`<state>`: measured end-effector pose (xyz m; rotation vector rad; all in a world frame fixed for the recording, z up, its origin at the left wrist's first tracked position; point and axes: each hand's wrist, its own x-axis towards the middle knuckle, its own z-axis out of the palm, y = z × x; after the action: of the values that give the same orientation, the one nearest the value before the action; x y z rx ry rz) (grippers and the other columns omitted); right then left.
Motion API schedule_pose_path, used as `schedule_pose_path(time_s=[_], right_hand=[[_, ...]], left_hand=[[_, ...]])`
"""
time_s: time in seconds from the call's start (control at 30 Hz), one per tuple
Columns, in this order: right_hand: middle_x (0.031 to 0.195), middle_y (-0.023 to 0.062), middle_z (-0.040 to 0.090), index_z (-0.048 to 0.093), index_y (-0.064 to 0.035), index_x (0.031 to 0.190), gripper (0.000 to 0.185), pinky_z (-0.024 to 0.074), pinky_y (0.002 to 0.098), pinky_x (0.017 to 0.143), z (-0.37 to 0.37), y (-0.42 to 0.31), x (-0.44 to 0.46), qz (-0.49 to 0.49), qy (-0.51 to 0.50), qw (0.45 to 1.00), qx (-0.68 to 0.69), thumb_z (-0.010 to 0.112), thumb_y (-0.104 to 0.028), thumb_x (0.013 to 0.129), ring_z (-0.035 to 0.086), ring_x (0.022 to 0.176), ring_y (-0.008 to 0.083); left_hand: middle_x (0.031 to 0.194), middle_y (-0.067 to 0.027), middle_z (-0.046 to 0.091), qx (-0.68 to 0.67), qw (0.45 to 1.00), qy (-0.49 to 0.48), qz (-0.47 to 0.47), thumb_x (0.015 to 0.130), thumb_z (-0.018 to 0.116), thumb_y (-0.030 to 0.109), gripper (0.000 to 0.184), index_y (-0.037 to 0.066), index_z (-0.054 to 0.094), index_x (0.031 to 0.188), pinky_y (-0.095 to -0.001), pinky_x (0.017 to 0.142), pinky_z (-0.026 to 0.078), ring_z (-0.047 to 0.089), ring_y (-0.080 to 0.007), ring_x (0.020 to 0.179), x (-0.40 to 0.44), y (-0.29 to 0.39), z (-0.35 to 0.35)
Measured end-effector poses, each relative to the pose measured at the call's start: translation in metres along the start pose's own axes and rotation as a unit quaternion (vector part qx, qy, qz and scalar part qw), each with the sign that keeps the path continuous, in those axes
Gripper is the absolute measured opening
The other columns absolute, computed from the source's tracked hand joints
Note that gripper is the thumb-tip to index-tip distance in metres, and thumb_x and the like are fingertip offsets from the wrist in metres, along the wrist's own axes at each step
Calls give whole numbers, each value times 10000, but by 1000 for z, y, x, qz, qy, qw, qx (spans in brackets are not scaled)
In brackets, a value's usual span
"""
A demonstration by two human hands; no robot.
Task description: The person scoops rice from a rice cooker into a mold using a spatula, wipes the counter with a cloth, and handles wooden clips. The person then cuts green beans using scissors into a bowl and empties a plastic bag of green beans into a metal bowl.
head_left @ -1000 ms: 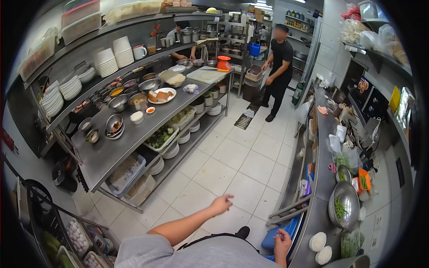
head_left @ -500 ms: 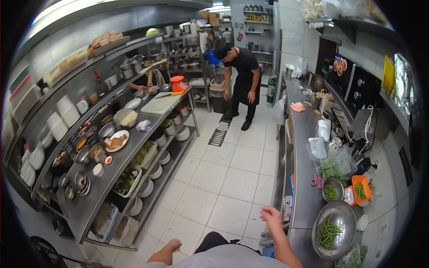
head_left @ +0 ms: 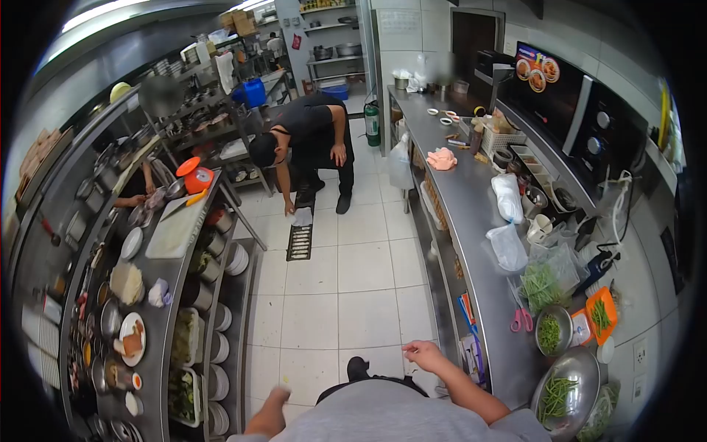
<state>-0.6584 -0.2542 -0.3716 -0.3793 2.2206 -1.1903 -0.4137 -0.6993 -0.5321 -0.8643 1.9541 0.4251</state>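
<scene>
— What is the right hand (head_left: pixel 423 356) doing?
— It is hanging in front, with its fingers bending loosely and half spread; the steel counter (head_left: pixel 476 237) is running near them on the right, and the pink-handled scissors (head_left: pixel 521 320) are lying on it, ahead and apart from these fingers
— And the left hand (head_left: pixel 274 403)?
— It is appearing blurred, so I cannot tell its fingers; stacked white bowls (head_left: pixel 219 383) are standing to its left

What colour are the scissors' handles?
The handles are pink, showing best in the head view.
</scene>
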Motion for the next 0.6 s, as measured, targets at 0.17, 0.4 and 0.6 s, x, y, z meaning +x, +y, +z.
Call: schedule_pose_path(time_s=[0.17,0.4,0.6], right_hand=[[810,59,673,669,-13,1046,248,510,262,653,-41,-21,63,13,136,989,65,657,-130,828,645,720,124],[799,83,683,670,-4,1029,252,515,267,666,-117,4,167,71,126,983,117,661,-117,805,650,700,146],[844,46,656,644,2,1052,213,504,255,669,-222,-19,295,23,135,981,135,635,-65,850,616,730,120]], left_hand=[[1186,-192,613,-157,913,274,258,816,611,255,463,98,562,1249,-405,948,463,571,-353,1117,39,181,-219],[1005,-216,662,-202,898,157,359,792,601,197,423,80,594,1198,-431,817,506,635,-378,909,56,354,-324],[912,-183,683,184,935,28,303,729,590,126,304,31,665,1008,-419,695,518,659,-302,824,193,282,-292]])
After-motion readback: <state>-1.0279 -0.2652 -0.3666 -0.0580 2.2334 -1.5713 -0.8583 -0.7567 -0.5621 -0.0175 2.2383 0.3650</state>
